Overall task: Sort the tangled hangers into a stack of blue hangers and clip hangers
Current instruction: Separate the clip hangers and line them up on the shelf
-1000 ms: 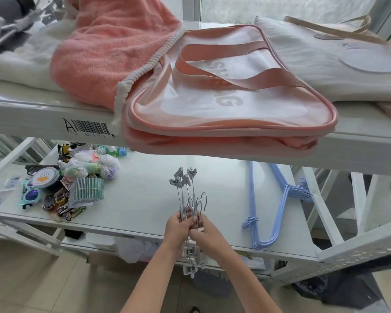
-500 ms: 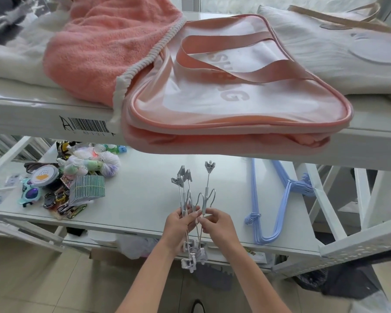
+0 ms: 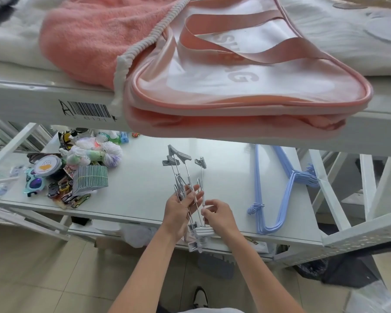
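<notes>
A bunch of metal clip hangers (image 3: 182, 170) with grey clips stands upright over the front of the white lower shelf (image 3: 140, 188). My left hand (image 3: 181, 208) holds the bunch at its middle, fingers partly spread around the wires. Beside it, my right hand (image 3: 217, 214) pinches the wire of one clip hanger (image 3: 201, 177) that stands slightly apart on the right of the bunch. More clips (image 3: 198, 239) hang below both hands. A stack of blue hangers (image 3: 278, 190) lies flat on the shelf to the right.
Small items sit on the shelf's left: sunglasses (image 3: 33, 182), toy cars (image 3: 63, 193), a green comb pack (image 3: 92, 179), mesh-wrapped things (image 3: 95, 152). The upper shelf (image 3: 32, 100) carries a pink towel (image 3: 95, 35) and a pink bag (image 3: 246, 82) overhanging the edge. Diagonal frame bars (image 3: 325, 190) stand on the right.
My right hand has drawn one clip hanger a little rightward out of the bunch. My left hand's fingers have spread. The view has shifted closer to the upper shelf.
</notes>
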